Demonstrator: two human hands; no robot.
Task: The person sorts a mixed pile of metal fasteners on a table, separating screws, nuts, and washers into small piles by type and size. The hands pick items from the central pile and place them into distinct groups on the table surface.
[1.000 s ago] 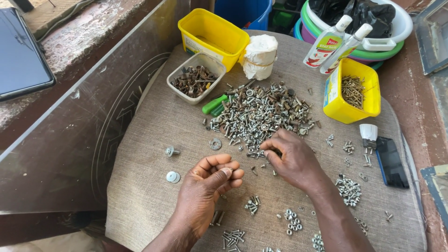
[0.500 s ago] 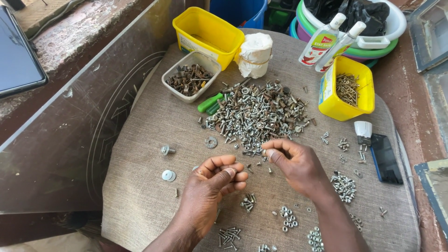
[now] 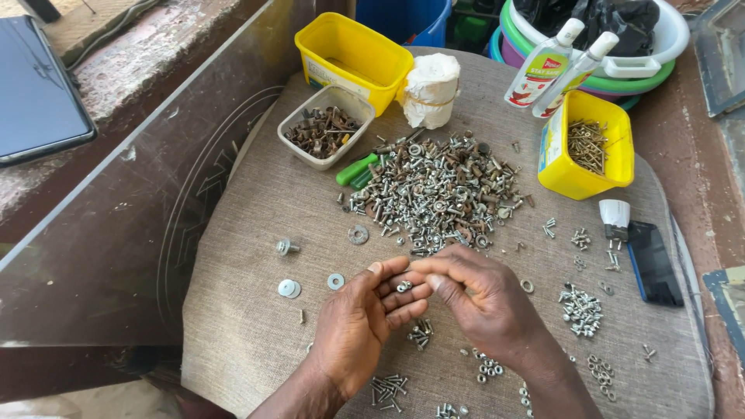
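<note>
My left hand (image 3: 363, 322) lies palm up over the cloth-covered board (image 3: 248, 233), cupped with a few small metal nuts (image 3: 403, 286) resting on its fingers. My right hand (image 3: 475, 293) meets it from the right, its fingertips touching the left fingers at those nuts. Just beyond both hands spreads a big heap of mixed screws, bolts and nuts (image 3: 438, 190). Small sorted clusters of screws (image 3: 580, 308) and nuts (image 3: 420, 334) lie around the hands.
A clear tub of rusty bolts (image 3: 324, 126), an empty yellow tub (image 3: 351, 50) and a yellow tub with screws (image 3: 586, 145) stand at the back. Green handle (image 3: 355, 169), white wrapped roll (image 3: 431, 89), two bottles (image 3: 555, 62), phone (image 3: 653, 261), loose washers (image 3: 289, 288).
My right hand has come back from the edge of the heap to my left hand and now touches its fingers. The left hand stayed cupped, palm up.
</note>
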